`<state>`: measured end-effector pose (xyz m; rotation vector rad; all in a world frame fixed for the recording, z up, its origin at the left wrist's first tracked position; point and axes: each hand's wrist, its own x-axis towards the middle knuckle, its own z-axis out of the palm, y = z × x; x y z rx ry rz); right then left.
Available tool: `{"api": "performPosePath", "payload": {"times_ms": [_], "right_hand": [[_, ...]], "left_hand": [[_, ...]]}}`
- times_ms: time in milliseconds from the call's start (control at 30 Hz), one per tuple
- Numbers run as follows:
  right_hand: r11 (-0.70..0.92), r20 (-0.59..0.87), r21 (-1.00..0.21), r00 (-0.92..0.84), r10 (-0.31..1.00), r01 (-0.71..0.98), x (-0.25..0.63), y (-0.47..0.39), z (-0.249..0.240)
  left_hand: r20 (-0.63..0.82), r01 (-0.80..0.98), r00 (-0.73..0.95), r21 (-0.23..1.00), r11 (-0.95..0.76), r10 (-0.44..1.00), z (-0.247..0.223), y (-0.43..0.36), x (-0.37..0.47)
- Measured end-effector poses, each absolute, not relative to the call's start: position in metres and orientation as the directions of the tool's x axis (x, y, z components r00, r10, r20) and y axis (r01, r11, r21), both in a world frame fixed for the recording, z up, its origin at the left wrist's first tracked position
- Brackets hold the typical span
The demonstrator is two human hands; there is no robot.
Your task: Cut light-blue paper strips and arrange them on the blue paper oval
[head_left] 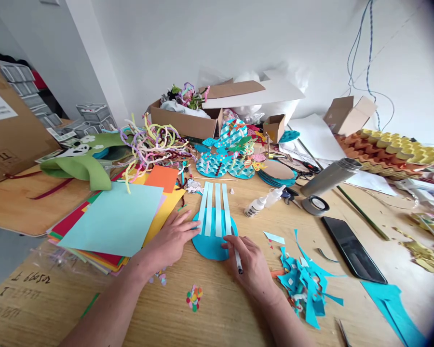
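Note:
A round blue paper disc lies on the table before me, with several pale blue strips laid over it, their far ends past its edge. My left hand rests palm down with fingers spread, its fingertips at the disc's left edge beside the leftmost strip. In my right hand a pen is gripped, its upper end tilted toward me and its tip by the lower end of the rightmost strip.
Stacked coloured paper sits left. Glue bottles, a grey flask and a black phone stand or lie right. Blue scraps are near my right forearm, paper dots between my arms. Pipe cleaners and boxes are behind.

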<state>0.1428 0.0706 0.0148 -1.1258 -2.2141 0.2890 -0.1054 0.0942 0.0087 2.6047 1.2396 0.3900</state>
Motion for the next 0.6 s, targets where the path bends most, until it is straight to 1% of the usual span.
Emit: {"api": "performPosePath", "payload": {"times_ms": [100,433,600], "right_hand": [[0.607,0.429,-0.437,-0.439,0.789,0.664,0.1421,0.0701,0.0155],[0.601,0.421,-0.441,-0.438,0.794,0.666,0.1409,0.069,0.0205],[0.601,0.438,-0.451,-0.423,0.794,0.66,0.1413,0.0696,0.0199]], "left_hand": [[0.135,0.717,0.615,0.313,-0.622,0.777,0.0081,0.0939,-0.1048],[0.119,0.717,0.623,0.309,-0.625,0.773,0.0082,0.0941,-0.1039],[0.144,0.713,0.615,0.318,-0.625,0.775,0.0065,0.0936,-0.1043]]}}
